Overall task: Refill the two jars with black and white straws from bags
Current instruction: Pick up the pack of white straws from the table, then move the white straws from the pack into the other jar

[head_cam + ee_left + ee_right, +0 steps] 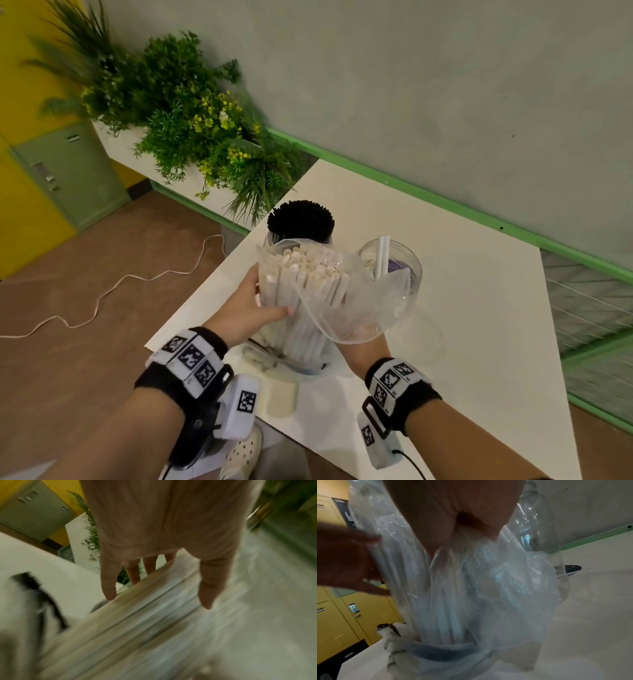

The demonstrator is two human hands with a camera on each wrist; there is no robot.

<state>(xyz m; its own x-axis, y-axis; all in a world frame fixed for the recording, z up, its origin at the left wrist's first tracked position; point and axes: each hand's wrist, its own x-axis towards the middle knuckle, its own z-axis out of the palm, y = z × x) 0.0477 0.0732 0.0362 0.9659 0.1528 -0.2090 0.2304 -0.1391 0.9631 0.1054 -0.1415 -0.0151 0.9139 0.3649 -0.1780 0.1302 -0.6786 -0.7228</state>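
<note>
A clear plastic bag [346, 308] full of white straws [315, 270] is held upright above the white table [479, 325], mouth open at the top. My left hand [253, 305] clasps its left side, thumb across the front and fingers behind; in the blurred left wrist view the straws [137, 615] lie between thumb and fingers. My right hand [359, 346] grips the loose plastic [513, 588] on the right. Behind the bag stands a jar packed with black straws [299, 222]. To its right a clear jar [412, 263] holds one white straw [382, 255].
A white packet [281, 394] lies on the table near edge under the bag. A dark disc [572, 568] sits on the table beyond the clear jar. Green plants [191, 113] crowd the table's far left corner. A cable [102, 298] runs over the floor on the left.
</note>
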